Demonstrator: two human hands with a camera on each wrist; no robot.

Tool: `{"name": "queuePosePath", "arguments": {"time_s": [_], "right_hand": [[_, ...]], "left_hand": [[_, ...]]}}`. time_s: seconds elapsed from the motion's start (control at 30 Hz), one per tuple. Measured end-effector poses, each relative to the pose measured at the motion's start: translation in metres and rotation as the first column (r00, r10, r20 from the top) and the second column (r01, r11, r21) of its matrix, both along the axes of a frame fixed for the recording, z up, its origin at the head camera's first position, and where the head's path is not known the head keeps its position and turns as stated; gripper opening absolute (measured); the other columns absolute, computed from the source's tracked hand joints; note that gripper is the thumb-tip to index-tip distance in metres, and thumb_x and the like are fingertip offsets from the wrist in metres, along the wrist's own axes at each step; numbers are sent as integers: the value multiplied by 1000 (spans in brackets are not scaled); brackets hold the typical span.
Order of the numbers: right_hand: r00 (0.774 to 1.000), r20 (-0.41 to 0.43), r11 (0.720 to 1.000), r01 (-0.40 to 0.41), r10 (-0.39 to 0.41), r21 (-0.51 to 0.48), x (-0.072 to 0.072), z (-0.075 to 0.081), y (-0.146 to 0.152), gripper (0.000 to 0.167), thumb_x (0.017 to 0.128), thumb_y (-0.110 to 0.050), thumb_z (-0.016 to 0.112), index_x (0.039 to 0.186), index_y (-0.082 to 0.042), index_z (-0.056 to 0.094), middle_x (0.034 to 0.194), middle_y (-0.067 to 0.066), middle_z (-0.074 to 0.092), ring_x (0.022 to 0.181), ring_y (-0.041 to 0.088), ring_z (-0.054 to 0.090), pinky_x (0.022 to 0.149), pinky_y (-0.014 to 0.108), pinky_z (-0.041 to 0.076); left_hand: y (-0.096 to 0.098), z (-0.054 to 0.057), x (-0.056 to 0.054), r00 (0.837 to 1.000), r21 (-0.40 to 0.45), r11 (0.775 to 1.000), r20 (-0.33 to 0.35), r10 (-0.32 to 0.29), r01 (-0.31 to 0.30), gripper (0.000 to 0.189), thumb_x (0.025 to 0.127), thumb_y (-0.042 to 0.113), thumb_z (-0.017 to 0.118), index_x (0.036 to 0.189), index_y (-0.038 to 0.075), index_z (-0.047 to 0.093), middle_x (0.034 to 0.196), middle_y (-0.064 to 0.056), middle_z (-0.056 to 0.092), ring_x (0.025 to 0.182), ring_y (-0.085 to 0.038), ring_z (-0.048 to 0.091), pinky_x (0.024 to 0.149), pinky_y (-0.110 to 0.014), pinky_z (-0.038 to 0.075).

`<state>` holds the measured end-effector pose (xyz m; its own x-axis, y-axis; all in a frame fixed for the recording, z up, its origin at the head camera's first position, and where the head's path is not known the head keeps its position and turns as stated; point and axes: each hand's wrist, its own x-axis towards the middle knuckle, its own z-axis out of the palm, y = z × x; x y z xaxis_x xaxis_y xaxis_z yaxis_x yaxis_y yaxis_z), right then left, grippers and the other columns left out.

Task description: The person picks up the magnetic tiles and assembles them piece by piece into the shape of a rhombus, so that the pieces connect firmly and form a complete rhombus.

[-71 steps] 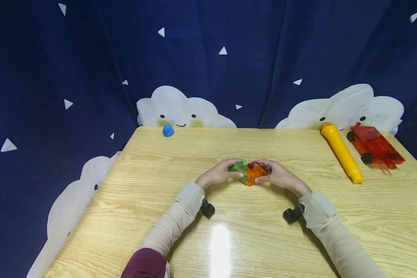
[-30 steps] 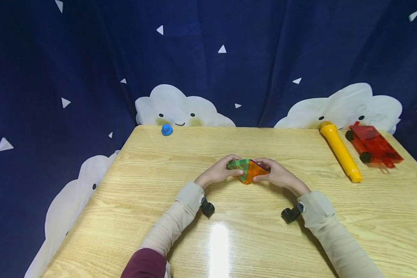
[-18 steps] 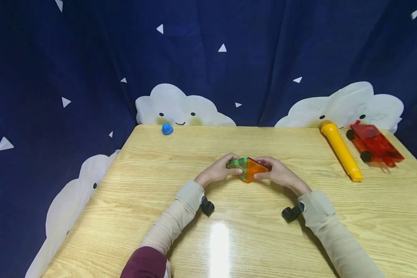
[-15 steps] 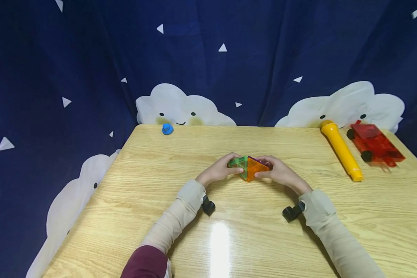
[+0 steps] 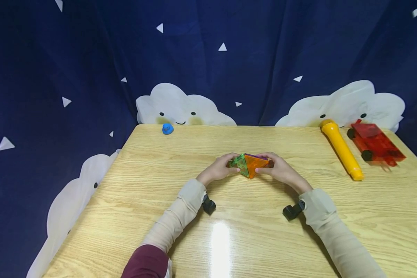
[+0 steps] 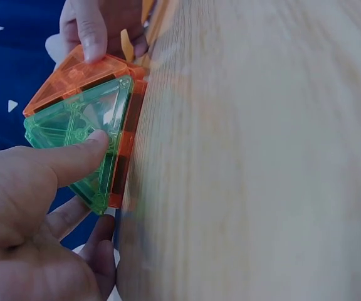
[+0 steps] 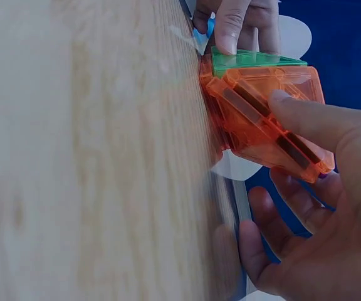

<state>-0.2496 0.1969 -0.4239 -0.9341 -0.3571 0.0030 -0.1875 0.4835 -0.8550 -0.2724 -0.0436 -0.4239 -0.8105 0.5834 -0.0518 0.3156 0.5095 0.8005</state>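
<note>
Both hands hold a joined cluster of see-through magnetic tiles, low over or on the table at mid-view. My left hand (image 5: 218, 169) pinches the green triangular tile (image 5: 242, 164), its thumb across the tile's face in the left wrist view. My right hand (image 5: 280, 170) pinches the orange tiles (image 5: 255, 165), thumb pressed on one face. Along the top edge a purple tile (image 5: 257, 156) shows as a thin strip. The right wrist view has several orange tiles (image 7: 249, 138) set at angles, touching the green piece (image 7: 256, 58). The cluster's far side is mostly hidden.
On the light wooden table (image 5: 160, 162), a yellow toy microphone (image 5: 342, 150) lies at the back right. Beside it is a red see-through toy car (image 5: 377, 143) with black wheels. A small blue duck (image 5: 167, 129) sits at the back left. Behind hangs a dark blue curtain (image 5: 194, 58).
The cluster has turned and tilted between the hands; the green-orange seam now slants instead of standing upright. More of the orange face shows. Both hands keep their holds, shifted slightly away.
</note>
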Motion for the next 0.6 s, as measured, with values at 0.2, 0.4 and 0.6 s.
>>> {"name": "queuePosePath", "arguments": {"time_s": [0.2,0.4,0.6], "right_hand": [[1000,0,1000,24,-24,12,-1,-1,2,55,87,-18,70,134,2,48,127,23,51,102,30,54,82,31,44],[999,-11,999,40,-40,20,-2,-2,3,54,88,-17,70,133,1,48,124,23,54,97,29,54,80,32,43],[1000,-12,999,29,-28,14,-1,-3,3,54,88,-19,69,134,1,48,123,22,55,93,25,53,77,29,44]], "left_hand": [[1,1,0,1000,-1,1000,2,20,-20,53,93,13,61,142,7,41,134,-17,51,121,-28,50,102,-40,39],[1,2,1,999,1,999,9,36,-36,52,93,12,61,141,8,43,134,-17,51,121,-29,50,102,-42,39],[0,1,2,1000,-3,1000,6,29,-29,53,93,14,61,142,9,42,137,-16,49,126,-29,46,104,-43,37]]}}
